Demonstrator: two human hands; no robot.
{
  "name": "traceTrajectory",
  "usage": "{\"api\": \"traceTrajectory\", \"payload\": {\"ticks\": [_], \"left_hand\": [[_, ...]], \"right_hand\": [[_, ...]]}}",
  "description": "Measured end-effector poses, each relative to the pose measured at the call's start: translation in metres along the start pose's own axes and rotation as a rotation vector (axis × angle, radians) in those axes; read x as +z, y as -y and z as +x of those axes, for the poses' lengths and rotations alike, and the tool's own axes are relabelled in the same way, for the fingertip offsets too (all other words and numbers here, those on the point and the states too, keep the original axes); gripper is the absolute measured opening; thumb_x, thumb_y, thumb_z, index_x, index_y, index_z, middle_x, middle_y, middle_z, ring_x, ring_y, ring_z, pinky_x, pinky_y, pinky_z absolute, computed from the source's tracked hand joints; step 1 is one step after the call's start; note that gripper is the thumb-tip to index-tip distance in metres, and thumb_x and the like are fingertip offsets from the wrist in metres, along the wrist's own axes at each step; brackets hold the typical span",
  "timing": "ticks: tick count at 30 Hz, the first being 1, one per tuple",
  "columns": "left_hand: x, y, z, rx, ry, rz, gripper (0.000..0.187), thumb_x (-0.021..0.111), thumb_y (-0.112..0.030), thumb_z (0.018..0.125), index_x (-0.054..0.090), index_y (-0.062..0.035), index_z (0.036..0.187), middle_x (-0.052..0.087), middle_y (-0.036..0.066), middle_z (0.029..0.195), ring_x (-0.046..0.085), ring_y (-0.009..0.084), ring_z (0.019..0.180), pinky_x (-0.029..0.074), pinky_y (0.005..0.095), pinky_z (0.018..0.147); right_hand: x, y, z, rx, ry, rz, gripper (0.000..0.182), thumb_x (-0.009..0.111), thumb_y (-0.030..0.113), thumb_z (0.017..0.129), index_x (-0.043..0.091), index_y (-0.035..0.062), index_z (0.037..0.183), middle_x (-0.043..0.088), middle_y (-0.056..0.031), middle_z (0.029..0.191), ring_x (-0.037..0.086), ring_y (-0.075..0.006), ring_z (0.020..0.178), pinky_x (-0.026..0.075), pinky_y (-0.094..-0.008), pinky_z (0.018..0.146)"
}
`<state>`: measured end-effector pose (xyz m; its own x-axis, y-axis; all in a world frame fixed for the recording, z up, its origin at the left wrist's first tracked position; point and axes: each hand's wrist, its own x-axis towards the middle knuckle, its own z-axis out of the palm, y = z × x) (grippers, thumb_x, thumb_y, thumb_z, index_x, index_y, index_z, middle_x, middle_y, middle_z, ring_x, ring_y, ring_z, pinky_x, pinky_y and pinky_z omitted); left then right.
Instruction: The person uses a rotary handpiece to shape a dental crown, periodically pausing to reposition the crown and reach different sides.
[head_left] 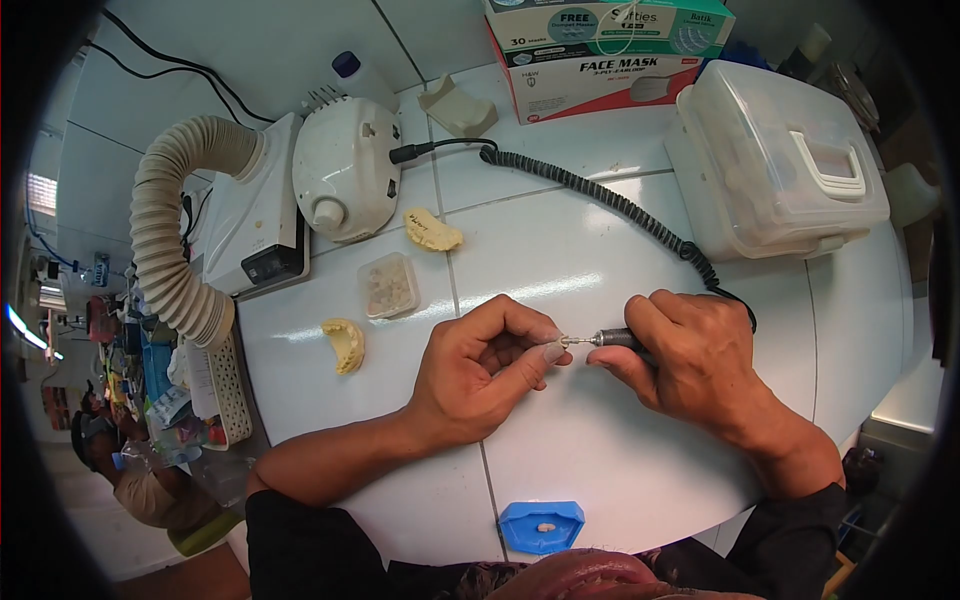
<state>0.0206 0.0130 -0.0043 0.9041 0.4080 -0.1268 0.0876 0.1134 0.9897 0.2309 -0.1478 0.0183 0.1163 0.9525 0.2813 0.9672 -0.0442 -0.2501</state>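
My right hand [690,355] is wrapped around a dark rotary handpiece [618,339], whose thin metal bit points left. Between the thumb and fingertips of my left hand [490,362] is a small pale piece, possibly a dental crown [563,343]; the bit's tip meets it or comes very close. A black coiled cord [610,203] runs from the handpiece to the white control box [347,170]. Near my body, a blue tray [513,527] bears a small tooth-coloured piece [546,527]. To the left lie two yellowish dental casts [344,346] and a clear box [389,285] of small pale pieces.
A ribbed hose [160,220] arches at the left beside a white unit [240,225]. Face mask boxes [610,85] stand at the back, with a lidded plastic case [775,160] at right. Another person [140,480] sits at far left, near a cluttered basket [232,395].
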Motion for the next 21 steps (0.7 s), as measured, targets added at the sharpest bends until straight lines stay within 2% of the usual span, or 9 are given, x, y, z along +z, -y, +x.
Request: {"api": "traceTrajectory", "payload": {"ticks": [9, 21], "left_hand": [[0.0009, -0.0037, -0.0005, -0.058, -0.006, 0.015, 0.012, 0.068, 0.0, 0.11, 0.063, 0.0017, 0.12, 0.072, 0.014, 0.122, 0.078, 0.0192, 0.112, 0.064, 0.0257, 0.081], [0.002, -0.0019, -0.0004, -0.024, -0.001, 0.005, 0.011, 0.068, 0.001, 0.109, 0.062, 0.0021, 0.118, 0.071, 0.015, 0.122, 0.078, 0.0198, 0.113, 0.066, 0.026, 0.082]], "right_hand": [[0.0, -0.0002, -0.0004, -0.008, 0.01, -0.007, 0.055, 0.079, 0.057, 0.098, 0.059, 0.0111, 0.076, 0.054, -0.0032, 0.062, 0.058, -0.0213, 0.049, 0.045, -0.0369, 0.047], [0.0, -0.0007, -0.0006, 0.004, 0.013, 0.012, 0.054, 0.079, 0.056, 0.098, 0.059, 0.0112, 0.077, 0.055, -0.0036, 0.063, 0.059, -0.0227, 0.05, 0.045, -0.0379, 0.047]]}}
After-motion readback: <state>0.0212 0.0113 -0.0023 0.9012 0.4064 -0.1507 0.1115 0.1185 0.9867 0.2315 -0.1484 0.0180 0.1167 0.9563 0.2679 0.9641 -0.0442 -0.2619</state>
